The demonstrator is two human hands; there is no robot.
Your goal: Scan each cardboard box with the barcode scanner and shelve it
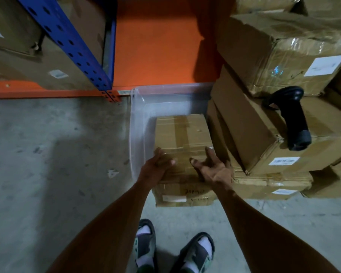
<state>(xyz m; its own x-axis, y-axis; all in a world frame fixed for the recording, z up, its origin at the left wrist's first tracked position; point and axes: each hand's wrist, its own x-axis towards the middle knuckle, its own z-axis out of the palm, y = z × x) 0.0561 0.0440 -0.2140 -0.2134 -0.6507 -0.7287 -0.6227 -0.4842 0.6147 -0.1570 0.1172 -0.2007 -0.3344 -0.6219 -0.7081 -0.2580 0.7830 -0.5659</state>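
A taped cardboard box [182, 134] lies lengthwise in a clear plastic bin [138, 123] on the floor, with a white label on its near face. My left hand [157, 166] grips the box's left top edge, thumb on top and fingers curled over the side. My right hand [212, 170] rests on the near right part of the box top with fingers spread. The black barcode scanner [292, 117] lies untouched on a stacked box [250, 123] to the right.
A pile of labelled cardboard boxes [280, 46] crowds the right side, against the bin. A rack with a blue upright [67, 42] and an orange beam [47, 92] stands at the back, with boxes [28, 62] on its left bay. Bare concrete floor [47, 154] lies left. My sandalled feet [173, 251] are below.
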